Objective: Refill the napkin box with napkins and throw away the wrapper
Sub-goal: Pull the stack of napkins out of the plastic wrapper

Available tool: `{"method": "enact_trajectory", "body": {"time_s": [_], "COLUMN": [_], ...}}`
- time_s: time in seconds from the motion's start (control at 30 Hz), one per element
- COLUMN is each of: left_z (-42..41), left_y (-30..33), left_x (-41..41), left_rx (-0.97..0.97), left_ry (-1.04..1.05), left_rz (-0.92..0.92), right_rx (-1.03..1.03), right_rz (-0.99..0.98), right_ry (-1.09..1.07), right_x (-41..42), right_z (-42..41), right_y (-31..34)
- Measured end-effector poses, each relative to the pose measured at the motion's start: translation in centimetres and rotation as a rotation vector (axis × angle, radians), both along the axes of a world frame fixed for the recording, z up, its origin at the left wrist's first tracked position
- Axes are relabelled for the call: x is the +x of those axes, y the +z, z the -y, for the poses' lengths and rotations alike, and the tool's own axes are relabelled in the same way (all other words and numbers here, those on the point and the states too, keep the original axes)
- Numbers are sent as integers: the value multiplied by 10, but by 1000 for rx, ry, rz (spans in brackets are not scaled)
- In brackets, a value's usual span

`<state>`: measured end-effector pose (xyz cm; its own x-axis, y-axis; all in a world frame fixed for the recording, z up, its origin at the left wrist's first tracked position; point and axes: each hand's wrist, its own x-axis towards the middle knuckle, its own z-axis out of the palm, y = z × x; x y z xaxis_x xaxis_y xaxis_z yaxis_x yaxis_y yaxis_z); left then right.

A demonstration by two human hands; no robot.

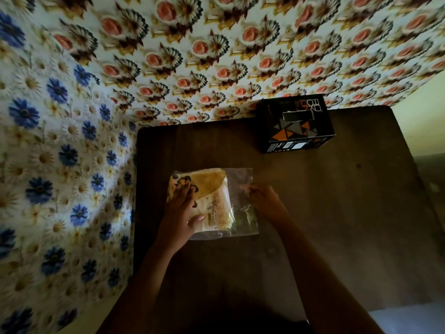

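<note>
A pack of napkins (212, 198) in a clear plastic wrapper (243, 186) lies flat near the middle of the dark wooden table (337, 201). The napkins are cream and tan with a printed label. My left hand (183, 208) presses flat on the left part of the pack, thumb against its near side. My right hand (263, 201) pinches the loose, empty right end of the wrapper. A black napkin box (295, 124) with orange and grey triangles and a slot on top stands at the table's far edge, apart from both hands.
Flower-patterned cloth covers the wall behind the table (216, 56) and the surface to the left (60, 177). The table's right edge borders a pale floor area (423, 131). A light surface shows at the bottom right corner (409, 319).
</note>
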<state>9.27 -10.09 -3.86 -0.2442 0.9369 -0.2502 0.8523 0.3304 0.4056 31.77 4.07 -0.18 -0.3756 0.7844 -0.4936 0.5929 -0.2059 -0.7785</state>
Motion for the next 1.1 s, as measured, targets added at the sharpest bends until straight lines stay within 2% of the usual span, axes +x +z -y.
{"method": "enact_trajectory", "body": {"time_s": [0.1, 0.17, 0.27, 0.37, 0.43, 0.5, 0.57, 0.63, 0.73, 0.83, 0.93, 1.0, 1.1], "left_z": [0, 2, 2, 2, 2, 1, -3, -6, -7, -7, -7, -7, -6], "left_y": [1, 2, 3, 8, 14, 21, 21, 17, 10, 7, 9, 9, 9], "left_x": [0, 0, 0, 0, 2, 3, -1, -7, -13, -18, -22, -24, -24], "left_rx": [12, 18, 22, 106, 269, 385, 312, 136, 3, 21, 29, 35, 36], "left_ry": [4, 4, -5, 27, 168, 441, 726, 843, 837, 840, 839, 840, 813], "left_rz": [10, 17, 26, 103, 195, 174, 157, 256, 351, 379, 385, 388, 386], "right_rx": [53, 63, 43, 62, 94, 62, -9, 13, -29, -173, -237, -236, -167], "right_rz": [-32, -67, 8, 1, -12, -1, 12, 67, 119, 165, 112, 77, 57], "right_ry": [-84, -60, 18, -27, -23, -11, 2, 41, 37, -58, -115, -135, -35], "right_x": [0, -3, -9, -8, -11, -18, -26, -32, -44, -52, -58, -62, -68], "right_z": [-1, -3, -9, -14, -13, -10, -2, 1, 3, 5, 7, 9, 10], "right_y": [-7, -9, -16, -28, -27, -18, -15, -18, -10, -9, -9, -6, -9]}}
